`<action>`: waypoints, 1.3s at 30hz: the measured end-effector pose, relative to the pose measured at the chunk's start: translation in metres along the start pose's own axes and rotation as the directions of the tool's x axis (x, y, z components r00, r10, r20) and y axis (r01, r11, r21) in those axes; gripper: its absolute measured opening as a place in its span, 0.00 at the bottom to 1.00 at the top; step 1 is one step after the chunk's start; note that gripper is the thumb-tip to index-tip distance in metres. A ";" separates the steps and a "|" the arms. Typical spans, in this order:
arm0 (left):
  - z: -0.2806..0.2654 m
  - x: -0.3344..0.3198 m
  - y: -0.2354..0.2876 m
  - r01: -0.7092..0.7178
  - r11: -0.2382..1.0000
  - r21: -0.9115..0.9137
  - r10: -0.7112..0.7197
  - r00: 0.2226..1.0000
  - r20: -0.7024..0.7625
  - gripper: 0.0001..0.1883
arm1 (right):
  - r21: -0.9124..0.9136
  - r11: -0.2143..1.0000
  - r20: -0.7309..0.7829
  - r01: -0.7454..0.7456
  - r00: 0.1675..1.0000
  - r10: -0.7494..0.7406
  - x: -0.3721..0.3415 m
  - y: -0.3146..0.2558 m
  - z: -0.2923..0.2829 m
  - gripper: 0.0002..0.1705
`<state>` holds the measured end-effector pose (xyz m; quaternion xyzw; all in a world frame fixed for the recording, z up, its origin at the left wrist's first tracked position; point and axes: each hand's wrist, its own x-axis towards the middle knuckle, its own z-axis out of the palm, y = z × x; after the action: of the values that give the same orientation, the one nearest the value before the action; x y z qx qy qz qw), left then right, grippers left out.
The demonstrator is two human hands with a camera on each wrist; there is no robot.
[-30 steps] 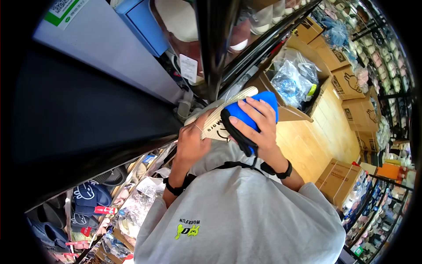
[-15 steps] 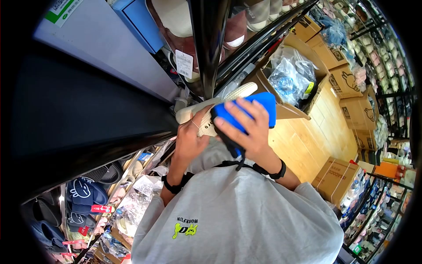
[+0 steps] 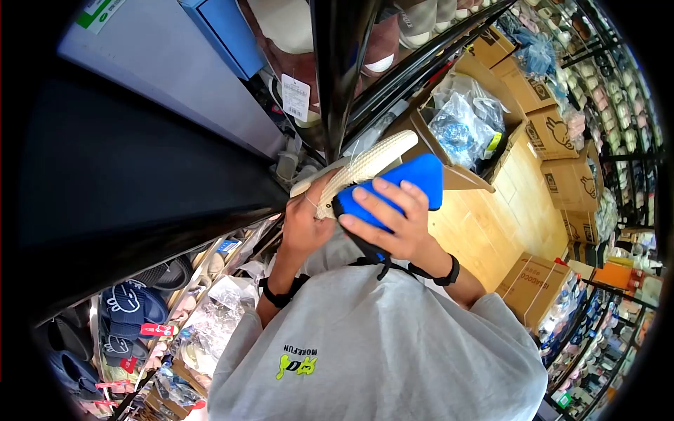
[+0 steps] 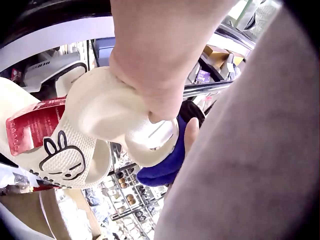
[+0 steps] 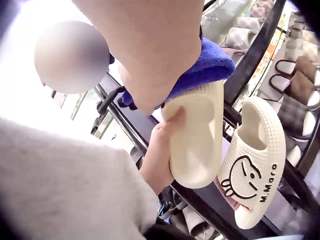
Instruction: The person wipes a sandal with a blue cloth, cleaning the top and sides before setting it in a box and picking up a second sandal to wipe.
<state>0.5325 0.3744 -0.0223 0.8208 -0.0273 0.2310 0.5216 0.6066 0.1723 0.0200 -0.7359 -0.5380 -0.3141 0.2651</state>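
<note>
A pair of cream slippers (image 3: 382, 154) is gripped by my left hand (image 3: 305, 224), whose fingers wrap the near end. In the right wrist view one slipper (image 5: 195, 150) shows its bare footbed, with a blurred left finger over it. The other slipper (image 5: 257, 170) shows a black cartoon face and lettering on its strap. My right hand (image 3: 400, 224) holds a blue plush pad (image 3: 425, 175) with black trim and a cord, fingers curved over its top. The pad lies against the slipper in the right wrist view. A red tag (image 4: 37, 127) hangs at a slipper strap.
A dark panel (image 3: 140, 189) and a black post (image 3: 340, 77) stand close at the left and front. Farther right is an open carton (image 3: 484, 172) of plastic-wrapped goods, with more cartons (image 3: 569, 175) behind it. Navy slippers (image 3: 133, 309) sit on shelving at lower left.
My right hand and the blue pad have shifted down and slightly left, and the pad's broad face now shows. The slippers have turned, so their cartoon print is hidden in the head view.
</note>
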 end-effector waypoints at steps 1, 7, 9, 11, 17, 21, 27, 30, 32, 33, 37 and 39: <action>-0.001 0.001 0.003 -0.001 1.000 -0.019 0.001 1.000 -0.004 0.35 | -0.013 0.998 0.042 0.061 0.997 -0.061 -0.002 0.001 0.000 0.22; 0.004 -0.011 -0.002 0.073 0.997 -0.029 -0.074 0.996 -0.050 0.33 | 0.242 0.959 0.003 -0.148 0.988 0.152 0.009 0.019 -0.008 0.25; 0.008 -0.011 -0.006 0.079 0.995 -0.057 -0.084 0.993 -0.087 0.31 | 0.259 0.942 -0.025 -0.211 0.974 0.225 0.014 0.020 -0.008 0.26; 0.006 -0.008 -0.003 0.102 0.992 -0.075 -0.108 0.991 -0.077 0.31 | 0.215 0.963 -0.006 -0.162 0.986 0.167 0.013 0.015 -0.006 0.23; 0.006 0.004 0.007 0.124 0.982 -0.141 -0.143 0.981 -0.130 0.21 | 0.157 0.983 0.147 0.097 0.982 -0.120 0.011 0.009 -0.007 0.21; 0.005 0.000 -0.006 0.110 0.992 -0.064 -0.116 0.989 -0.090 0.30 | 0.369 0.917 0.053 -0.154 0.988 0.144 0.016 0.025 -0.007 0.29; 0.011 -0.004 -0.008 0.137 0.988 -0.074 -0.144 0.985 -0.090 0.29 | 0.248 0.968 0.066 -0.040 0.998 0.025 0.011 0.022 -0.005 0.24; 0.013 -0.003 -0.007 0.091 0.995 -0.046 -0.096 0.987 -0.133 0.24 | 0.233 0.972 0.161 0.036 0.984 -0.075 0.014 0.028 -0.010 0.24; 0.012 -0.003 -0.008 0.110 0.994 -0.009 -0.111 0.985 -0.132 0.24 | 0.325 0.941 0.108 -0.093 0.992 0.060 0.021 0.028 -0.007 0.25; 0.009 -0.007 -0.009 0.191 0.981 -0.032 -0.193 0.978 -0.078 0.29 | 0.356 0.926 0.096 -0.127 0.990 0.098 0.021 0.030 -0.005 0.26; 0.009 -0.004 -0.005 0.211 0.976 -0.051 -0.214 0.974 -0.070 0.30 | 0.336 0.932 0.110 -0.139 0.988 0.108 0.022 0.021 -0.006 0.28; 0.011 -0.005 -0.007 0.212 0.972 -0.102 -0.218 0.974 -0.055 0.30 | 0.313 0.947 0.139 -0.071 0.990 0.028 0.020 0.018 -0.007 0.28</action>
<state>0.5335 0.3669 -0.0341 0.7852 0.0680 0.1983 0.5827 0.6269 0.1752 0.0388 -0.7163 -0.5792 -0.1672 0.3513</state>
